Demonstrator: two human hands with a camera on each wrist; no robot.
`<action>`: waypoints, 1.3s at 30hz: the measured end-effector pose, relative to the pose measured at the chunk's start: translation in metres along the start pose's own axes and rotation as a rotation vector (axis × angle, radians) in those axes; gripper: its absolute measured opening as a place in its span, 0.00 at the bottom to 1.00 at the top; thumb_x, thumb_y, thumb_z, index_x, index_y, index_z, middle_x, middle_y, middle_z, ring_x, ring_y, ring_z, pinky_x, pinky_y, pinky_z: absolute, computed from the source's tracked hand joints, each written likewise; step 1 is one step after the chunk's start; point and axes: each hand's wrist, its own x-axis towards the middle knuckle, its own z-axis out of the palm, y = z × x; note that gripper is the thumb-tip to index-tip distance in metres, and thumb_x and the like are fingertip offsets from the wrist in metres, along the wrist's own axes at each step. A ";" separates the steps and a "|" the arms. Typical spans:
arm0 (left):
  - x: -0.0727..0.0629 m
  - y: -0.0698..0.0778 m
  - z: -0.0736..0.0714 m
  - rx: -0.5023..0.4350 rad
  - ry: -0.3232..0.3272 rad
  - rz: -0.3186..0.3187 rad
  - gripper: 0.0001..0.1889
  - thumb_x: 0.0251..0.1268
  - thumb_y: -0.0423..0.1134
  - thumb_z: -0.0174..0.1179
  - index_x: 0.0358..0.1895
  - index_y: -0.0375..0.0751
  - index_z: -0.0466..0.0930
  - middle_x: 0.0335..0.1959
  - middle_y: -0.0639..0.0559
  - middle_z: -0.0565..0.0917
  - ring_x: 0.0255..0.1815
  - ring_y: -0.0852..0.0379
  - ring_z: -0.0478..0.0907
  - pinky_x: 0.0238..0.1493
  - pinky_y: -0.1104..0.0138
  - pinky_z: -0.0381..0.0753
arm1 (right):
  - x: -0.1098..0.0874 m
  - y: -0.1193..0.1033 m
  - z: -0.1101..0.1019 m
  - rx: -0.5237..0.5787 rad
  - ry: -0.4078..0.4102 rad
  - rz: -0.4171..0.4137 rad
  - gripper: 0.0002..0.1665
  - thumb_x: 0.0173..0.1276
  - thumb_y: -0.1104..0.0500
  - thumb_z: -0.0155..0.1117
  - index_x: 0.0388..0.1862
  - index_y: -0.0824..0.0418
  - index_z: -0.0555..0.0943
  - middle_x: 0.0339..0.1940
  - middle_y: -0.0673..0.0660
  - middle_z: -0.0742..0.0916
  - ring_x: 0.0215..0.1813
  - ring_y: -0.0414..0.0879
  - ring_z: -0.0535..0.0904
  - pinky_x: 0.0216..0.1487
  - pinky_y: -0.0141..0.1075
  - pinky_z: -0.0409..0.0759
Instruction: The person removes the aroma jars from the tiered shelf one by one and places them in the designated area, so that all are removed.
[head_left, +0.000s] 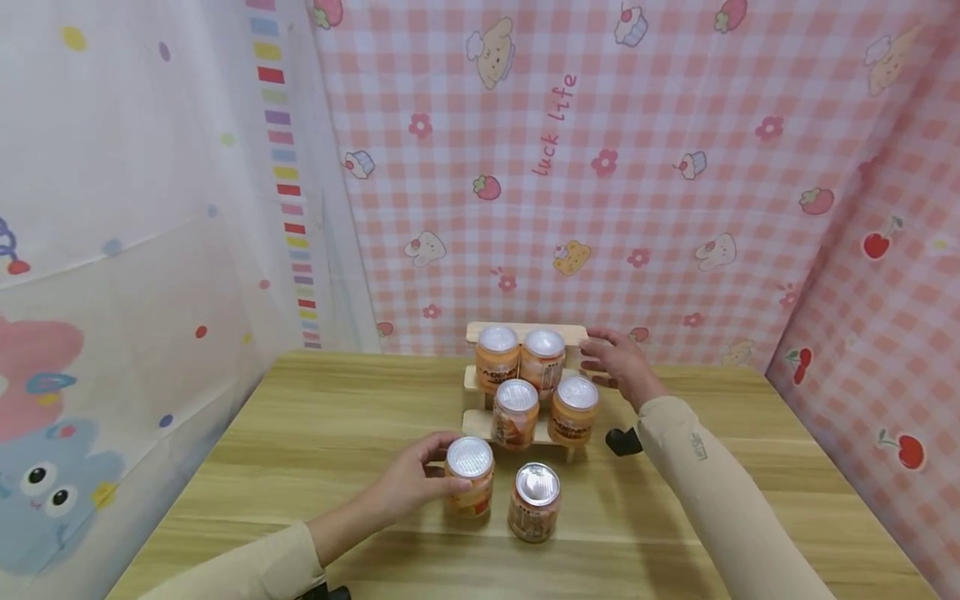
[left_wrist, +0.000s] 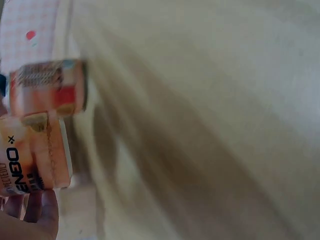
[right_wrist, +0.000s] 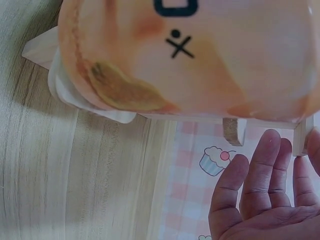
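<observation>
My left hand [head_left: 420, 479] grips an orange can [head_left: 471, 498] with a silver lid, its thumb and fingers around the side. Just right of it, a second orange can [head_left: 535, 508] stands upright on the table. A stepped wooden rack [head_left: 480, 332] stands behind them. Two cans [head_left: 497, 367] are side by side on its middle step, and two more [head_left: 514, 417] stand on the lowest step with a gap between them. My right hand [head_left: 622, 362] is at the rack's right end, its fingers spread and nearly straight, with fingertips at the end of the top plank [right_wrist: 302, 135].
The wood-grain table [head_left: 360, 400] reaches back to a pink checked cloth [head_left: 465, 225]. A white patterned cloth [head_left: 150, 250] hangs at the left, and another checked cloth [head_left: 885, 333] at the right. A black wrist device [head_left: 624, 442] sits below my right wrist.
</observation>
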 end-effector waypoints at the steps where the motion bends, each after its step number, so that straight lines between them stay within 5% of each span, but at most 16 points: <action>1: 0.000 -0.002 0.004 -0.007 -0.003 0.001 0.31 0.56 0.36 0.74 0.63 0.33 0.73 0.53 0.44 0.80 0.52 0.50 0.79 0.51 0.66 0.81 | 0.000 0.000 0.000 0.001 -0.001 -0.001 0.35 0.77 0.53 0.57 0.78 0.56 0.60 0.71 0.66 0.73 0.62 0.56 0.77 0.65 0.54 0.72; 17: -0.014 -0.016 0.019 -0.009 -0.033 -0.005 0.31 0.54 0.34 0.74 0.62 0.34 0.74 0.55 0.44 0.80 0.55 0.47 0.78 0.54 0.66 0.80 | 0.003 0.003 0.005 0.008 -0.011 0.002 0.36 0.76 0.52 0.58 0.78 0.56 0.60 0.70 0.66 0.73 0.65 0.60 0.74 0.66 0.55 0.70; 28: -0.009 -0.019 0.026 -0.039 -0.075 -0.042 0.32 0.54 0.34 0.75 0.64 0.38 0.73 0.55 0.46 0.79 0.58 0.45 0.76 0.58 0.60 0.79 | 0.000 0.003 -0.003 0.002 -0.008 -0.005 0.36 0.77 0.52 0.56 0.79 0.57 0.58 0.71 0.67 0.71 0.67 0.61 0.73 0.67 0.56 0.69; 39: -0.007 -0.016 0.016 -0.019 -0.097 -0.009 0.35 0.63 0.39 0.69 0.69 0.29 0.64 0.63 0.37 0.73 0.60 0.42 0.73 0.61 0.57 0.76 | 0.002 0.003 0.000 0.012 -0.011 -0.006 0.35 0.77 0.52 0.56 0.78 0.56 0.59 0.71 0.66 0.72 0.68 0.62 0.71 0.66 0.55 0.70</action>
